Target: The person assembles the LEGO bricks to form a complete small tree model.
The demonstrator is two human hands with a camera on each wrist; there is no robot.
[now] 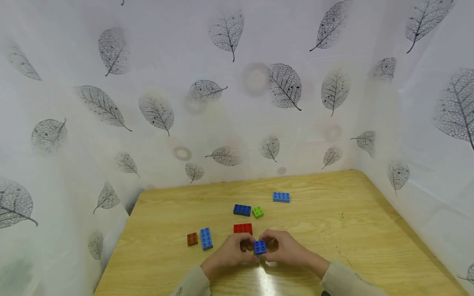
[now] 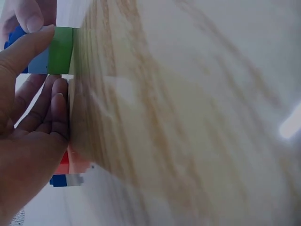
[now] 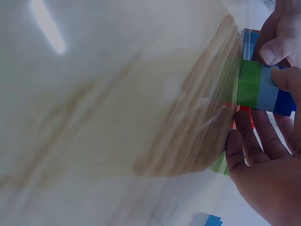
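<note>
L hand [image 1: 233, 250] n R hand [image 1: 286, 248] both pinch the brick stack [image 1: 260, 247] btwn their fingers, open only abt stack-wide. Prob light, stiff plastic, slick-ish imo; best grip's the flat sides, under the studs [image 1: 263, 248].

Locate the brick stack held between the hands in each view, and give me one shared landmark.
Head: brick stack low, just right of centre; its blue top shows.
Left wrist: brick stack near the left edge, upper part, green layer facing right.
Right wrist: brick stack toward the right edge, green layer facing left.
Shared landmark: red brick, partly covered in each.
</note>
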